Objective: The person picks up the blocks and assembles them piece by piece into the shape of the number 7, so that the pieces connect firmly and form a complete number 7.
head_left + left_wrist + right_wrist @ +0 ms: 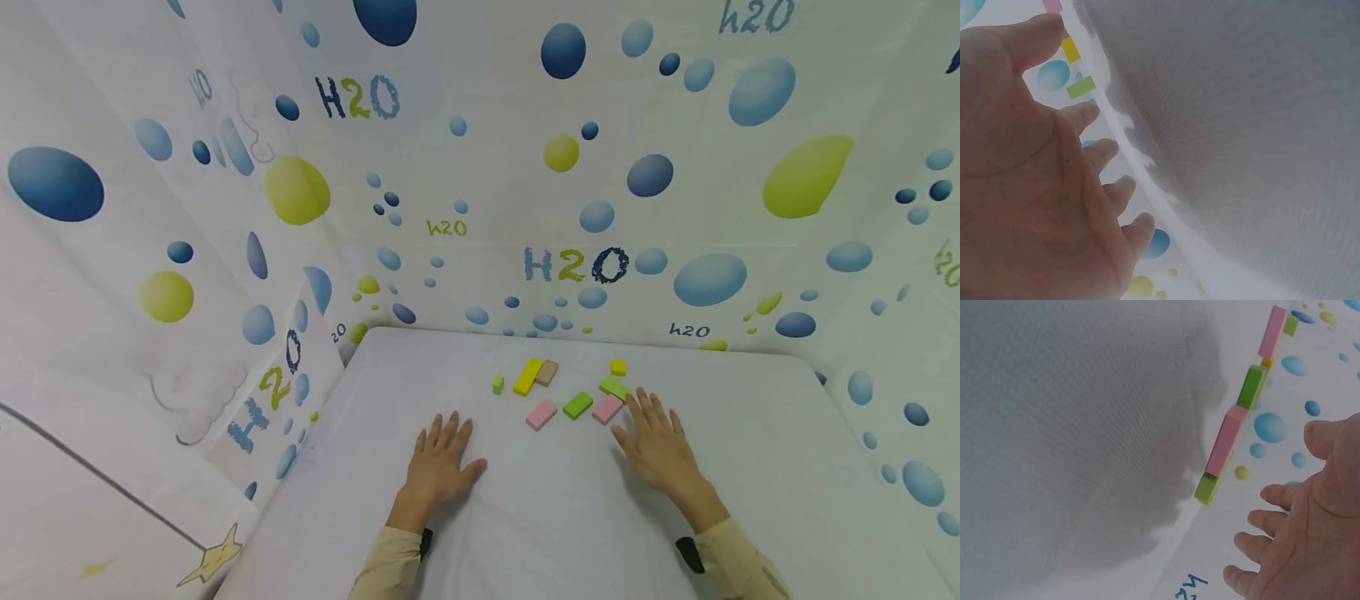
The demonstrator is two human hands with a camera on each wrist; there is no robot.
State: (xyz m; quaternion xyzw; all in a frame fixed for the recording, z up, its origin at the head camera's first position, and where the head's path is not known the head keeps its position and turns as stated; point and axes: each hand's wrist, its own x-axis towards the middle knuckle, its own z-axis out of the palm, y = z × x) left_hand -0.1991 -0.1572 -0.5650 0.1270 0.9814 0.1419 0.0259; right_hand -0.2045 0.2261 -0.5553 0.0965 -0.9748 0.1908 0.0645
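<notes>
My left hand (438,468) is held palm down over the white table, its fingers straight and spread, with nothing in it. The left pink block (541,414) and a small light green block (498,384) are the closest to it. On the other side my right hand (660,447) also has straight fingers and holds nothing. Its fingertips come right beside a light green block (615,388) and the right pink block (607,409). Between the two pink blocks lies a green block (577,405). The right wrist view shows a palm (1329,519) facing the camera, fingers extended.
Farther back are a long yellow block (528,377), a tan block (547,372) leaning close to it, and a small yellow block (618,367). A white cloth (390,392) covers the table. Curtains (495,167) printed with blue and yellow-green bubbles stand behind and at both sides.
</notes>
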